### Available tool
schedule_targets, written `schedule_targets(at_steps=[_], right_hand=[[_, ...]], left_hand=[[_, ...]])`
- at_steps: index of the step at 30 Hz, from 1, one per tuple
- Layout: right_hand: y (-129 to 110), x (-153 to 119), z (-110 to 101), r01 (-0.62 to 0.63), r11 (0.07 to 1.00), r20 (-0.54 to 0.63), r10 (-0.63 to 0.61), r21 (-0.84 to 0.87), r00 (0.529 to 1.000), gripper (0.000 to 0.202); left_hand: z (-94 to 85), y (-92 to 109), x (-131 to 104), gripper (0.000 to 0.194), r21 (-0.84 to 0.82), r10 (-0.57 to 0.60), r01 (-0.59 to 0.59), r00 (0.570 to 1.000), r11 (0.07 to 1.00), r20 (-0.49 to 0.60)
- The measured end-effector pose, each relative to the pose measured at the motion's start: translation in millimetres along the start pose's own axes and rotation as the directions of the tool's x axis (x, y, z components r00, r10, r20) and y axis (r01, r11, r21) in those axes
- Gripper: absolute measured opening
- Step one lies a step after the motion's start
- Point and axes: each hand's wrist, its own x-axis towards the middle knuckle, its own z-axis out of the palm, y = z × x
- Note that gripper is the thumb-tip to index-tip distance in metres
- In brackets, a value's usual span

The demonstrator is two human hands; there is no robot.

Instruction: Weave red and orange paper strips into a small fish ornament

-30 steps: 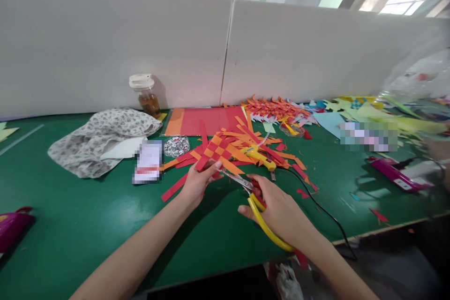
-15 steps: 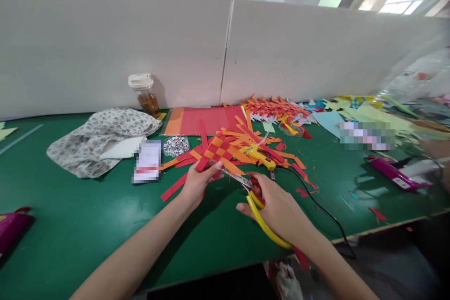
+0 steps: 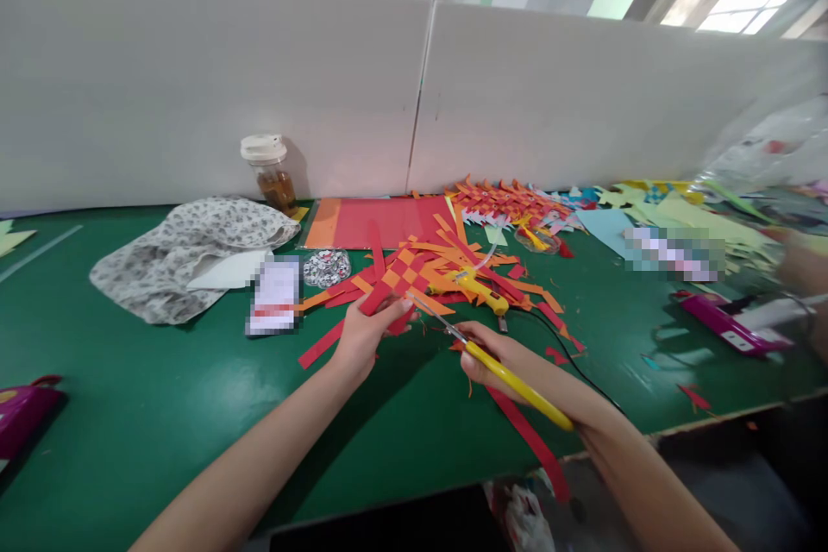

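Observation:
My left hand grips a woven piece of red and orange paper strips, thumb on top, with loose strip ends sticking out. My right hand is closed on scissors with yellow handles. Their blades point left and lie against the lower right edge of the woven paper, by an orange strip end. Below my right hand a long red strip hangs over the table's front edge. Just behind the hands lie a heap of red and orange strips and a yellow glue gun.
On the green table are a patterned cloth, a lidded cup, a blurred phone-like rectangle, a bag of small pieces and red sheets. Finished weaves lie behind. Another person's hand is at right.
The scissors have turned in my right hand, their blades now closer together and the handles pointing further right. My left hand keeps its grip on the woven paper.

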Motion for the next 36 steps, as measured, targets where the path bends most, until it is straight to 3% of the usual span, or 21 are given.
schedule_targets(at_steps=[4,10,21,36], right_hand=[[-7,1,-12,0.0,1.0,0.078,-0.001,0.014,0.997,0.045],[-10,-5,-28,-0.118,0.986,0.244,0.086,0.121,0.966,0.045],[-11,-4,-27,-0.196,0.931,0.289,0.105,0.306,0.952,0.05],[-6,-1,-27,-0.172,0.942,0.305,0.08,0.288,0.949,0.056]], left_hand=[[0.7,2,0,0.028,0.022,0.015,-0.015,1.0,1.0,0.008],[-0.3,0,0,0.029,0.044,0.028,-0.03,0.999,0.999,0.042],[0.5,-2,1,0.031,0.027,-0.007,0.008,1.0,1.0,-0.002],[2.3,-4,2,0.031,-0.016,-0.012,0.011,1.0,1.0,-0.028]])
